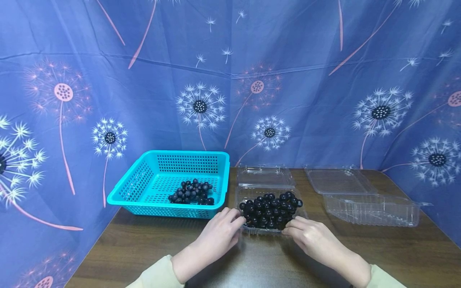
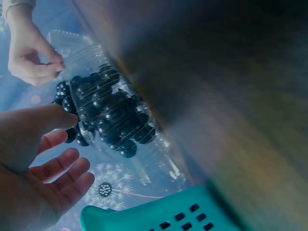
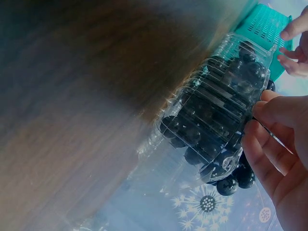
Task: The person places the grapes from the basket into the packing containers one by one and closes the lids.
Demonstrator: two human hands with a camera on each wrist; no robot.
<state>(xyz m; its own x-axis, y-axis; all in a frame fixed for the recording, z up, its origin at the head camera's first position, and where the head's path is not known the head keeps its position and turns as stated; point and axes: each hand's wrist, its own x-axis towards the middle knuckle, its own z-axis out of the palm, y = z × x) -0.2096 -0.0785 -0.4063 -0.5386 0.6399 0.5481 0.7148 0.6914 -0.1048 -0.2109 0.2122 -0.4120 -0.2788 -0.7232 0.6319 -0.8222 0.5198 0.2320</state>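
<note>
Flanking dark grapes (image 1: 268, 210), left hand (image 1: 224, 225) loosely spread beside them, right hand (image 1: 317, 239) pinching a clear container (image 1: 263, 231) by its rim

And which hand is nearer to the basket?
Left. The left hand is by the near right corner of the basket; the right hand is farther, at the right corner of the grape box.

Head view: above near side, facing down toward far curtain (image 1: 230, 80). Wrist views: close, tilted, sharing grapes (image 1: 268, 210).
</note>
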